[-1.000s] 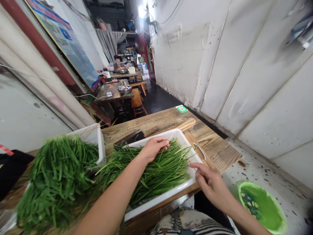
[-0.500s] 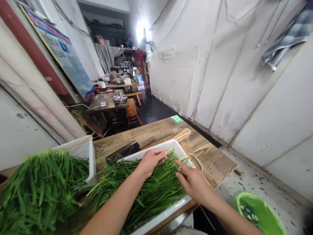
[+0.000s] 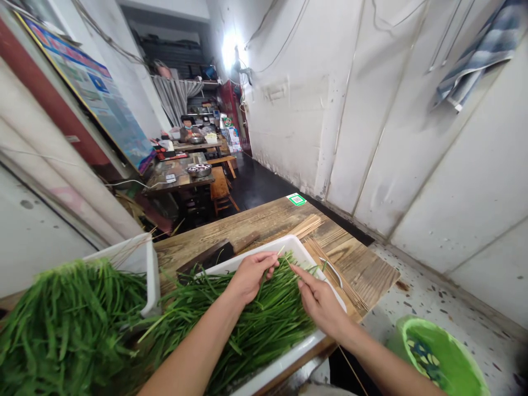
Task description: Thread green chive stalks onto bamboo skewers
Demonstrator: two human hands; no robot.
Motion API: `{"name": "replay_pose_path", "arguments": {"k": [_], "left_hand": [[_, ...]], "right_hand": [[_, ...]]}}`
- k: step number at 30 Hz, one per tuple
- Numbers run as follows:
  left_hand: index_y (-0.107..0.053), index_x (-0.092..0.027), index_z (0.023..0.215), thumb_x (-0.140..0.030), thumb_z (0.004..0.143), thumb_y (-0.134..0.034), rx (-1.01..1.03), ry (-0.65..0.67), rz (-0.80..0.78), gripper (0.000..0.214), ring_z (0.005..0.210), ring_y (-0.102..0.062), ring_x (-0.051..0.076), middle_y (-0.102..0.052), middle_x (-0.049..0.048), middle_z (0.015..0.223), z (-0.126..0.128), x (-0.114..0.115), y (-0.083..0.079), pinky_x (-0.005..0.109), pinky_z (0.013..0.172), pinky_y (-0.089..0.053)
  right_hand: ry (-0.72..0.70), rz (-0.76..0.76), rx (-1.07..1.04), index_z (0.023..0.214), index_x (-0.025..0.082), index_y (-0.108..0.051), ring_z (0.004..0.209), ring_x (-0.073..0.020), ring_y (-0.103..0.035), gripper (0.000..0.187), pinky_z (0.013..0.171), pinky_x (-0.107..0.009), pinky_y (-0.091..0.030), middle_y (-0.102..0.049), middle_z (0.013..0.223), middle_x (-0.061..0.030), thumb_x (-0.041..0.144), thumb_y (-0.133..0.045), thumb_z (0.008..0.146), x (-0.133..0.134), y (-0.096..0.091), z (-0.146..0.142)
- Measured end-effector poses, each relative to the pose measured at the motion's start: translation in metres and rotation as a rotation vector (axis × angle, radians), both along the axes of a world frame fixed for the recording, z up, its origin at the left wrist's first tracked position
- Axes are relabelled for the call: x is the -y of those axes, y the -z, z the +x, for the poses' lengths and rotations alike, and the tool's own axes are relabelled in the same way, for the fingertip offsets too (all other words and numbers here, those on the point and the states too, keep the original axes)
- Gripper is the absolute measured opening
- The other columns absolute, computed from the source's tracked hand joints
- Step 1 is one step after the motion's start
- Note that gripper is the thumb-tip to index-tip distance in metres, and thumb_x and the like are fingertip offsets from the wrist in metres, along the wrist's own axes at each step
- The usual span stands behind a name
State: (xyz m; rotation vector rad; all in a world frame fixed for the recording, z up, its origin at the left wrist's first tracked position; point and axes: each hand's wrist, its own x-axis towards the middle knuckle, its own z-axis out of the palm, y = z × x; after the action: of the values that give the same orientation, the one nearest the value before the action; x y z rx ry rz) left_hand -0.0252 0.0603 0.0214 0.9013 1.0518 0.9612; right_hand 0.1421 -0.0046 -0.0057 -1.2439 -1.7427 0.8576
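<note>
The left hand (image 3: 251,273) rests on the far end of the chives (image 3: 264,324), which lie in the white tray (image 3: 284,360) on the wooden table (image 3: 264,217). Its fingers are curled and pinch a few leaves against the thumb. The right hand (image 3: 319,301) is closed around a thin skewer (image 3: 351,367). Its index finger and thumb extend toward the left hand's fingertips and stop just short of them. The skewer's long axis runs from the near right, below the right wrist, up to the far left toward the pinched leaves. The chive leaves run along roughly the same diagonal, slightly crossed to it. The pinched leaves lie just left of and beyond the right hand's grip, and the left hand is the nearer of the two to them. A cleaver (image 3: 214,254) and a skewer bundle (image 3: 307,225) lie beyond the tray, a second chive heap (image 3: 70,324) lies to the left, and a green bucket (image 3: 441,357) stands on the floor to the right. One second earlier the right hand was open at the tray's near right corner, well apart from the left hand. Half a second earlier it was already over the chives with the skewer. The left hand has kept its position throughout.
</note>
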Motion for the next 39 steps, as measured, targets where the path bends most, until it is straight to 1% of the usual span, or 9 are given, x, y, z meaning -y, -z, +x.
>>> {"name": "replay_pose_path", "arguments": {"k": [4, 10, 18, 25, 32, 39], "left_hand": [[-0.067, -0.010, 0.075, -0.031, 0.055, -0.078, -0.002, -0.016, -0.020, 0.031, 0.049, -0.043, 0.003, -0.058, -0.0008, 0.065, 0.0005, -0.0001, 0.0012, 0.018, 0.050, -0.034], [-0.068, -0.010, 0.079, -0.030, 0.055, -0.078, -0.015, -0.036, -0.034, 0.033, 0.048, -0.042, 0.002, -0.058, -0.0004, 0.065, 0.0005, -0.0005, 0.0013, 0.018, 0.049, -0.033], [-0.069, -0.010, 0.080, -0.033, 0.056, -0.078, -0.012, -0.035, -0.011, 0.034, 0.048, -0.043, 0.003, -0.059, -0.0002, 0.066, -0.0011, -0.0034, 0.0069, 0.018, 0.049, -0.032], [-0.069, -0.009, 0.080, -0.033, 0.054, -0.078, -0.023, -0.039, -0.007, 0.037, 0.048, -0.042, 0.003, -0.059, 0.0006, 0.066, -0.0015, -0.0033, 0.0075, 0.019, 0.049, -0.031], [-0.070, -0.009, 0.080, -0.033, 0.054, -0.078, -0.022, -0.066, -0.017, 0.036, 0.048, -0.041, 0.003, -0.059, 0.0010, 0.067, -0.0014, -0.0032, 0.0069, 0.019, 0.048, -0.031], [-0.070, -0.009, 0.079, -0.031, 0.052, -0.079, -0.020, -0.073, -0.025, 0.036, 0.048, -0.041, 0.004, -0.060, 0.0012, 0.065, -0.0007, -0.0020, 0.0049, 0.020, 0.047, -0.031]], "right_hand": [[-0.012, -0.022, 0.007, 0.130, 0.012, -0.053, 0.048, -0.0140, -0.050, 0.045, 0.050, -0.023, -0.044, -0.049, 0.048, 0.0024, 0.028, -0.035, 0.092, -0.0017, 0.0014, 0.0000], [-0.015, -0.050, 0.006, 0.130, 0.013, -0.053, 0.048, -0.0145, -0.051, 0.045, 0.048, -0.023, -0.044, -0.048, 0.048, 0.0025, 0.030, -0.034, 0.093, -0.0022, 0.0025, 0.0003], [-0.010, -0.049, 0.000, 0.130, 0.013, -0.054, 0.049, -0.0145, -0.052, 0.045, 0.049, -0.023, -0.045, -0.051, 0.050, 0.0017, 0.030, -0.036, 0.092, -0.0027, 0.0041, 0.0012], [0.005, -0.059, 0.011, 0.129, 0.012, -0.054, 0.053, -0.0157, -0.055, 0.046, 0.051, -0.024, -0.047, -0.058, 0.057, -0.0015, 0.030, -0.036, 0.091, -0.0024, 0.0024, 0.0007], [0.004, -0.055, 0.006, 0.129, 0.011, -0.055, 0.048, -0.0150, -0.052, 0.046, 0.049, -0.024, -0.046, -0.049, 0.047, 0.0021, 0.027, -0.035, 0.091, -0.0019, 0.0007, 0.0004], [0.005, -0.056, 0.008, 0.129, 0.011, -0.055, 0.047, -0.0138, -0.050, 0.045, 0.044, -0.021, -0.043, -0.045, 0.047, 0.0030, 0.026, -0.035, 0.091, -0.0022, 0.0022, 0.0005]]}}
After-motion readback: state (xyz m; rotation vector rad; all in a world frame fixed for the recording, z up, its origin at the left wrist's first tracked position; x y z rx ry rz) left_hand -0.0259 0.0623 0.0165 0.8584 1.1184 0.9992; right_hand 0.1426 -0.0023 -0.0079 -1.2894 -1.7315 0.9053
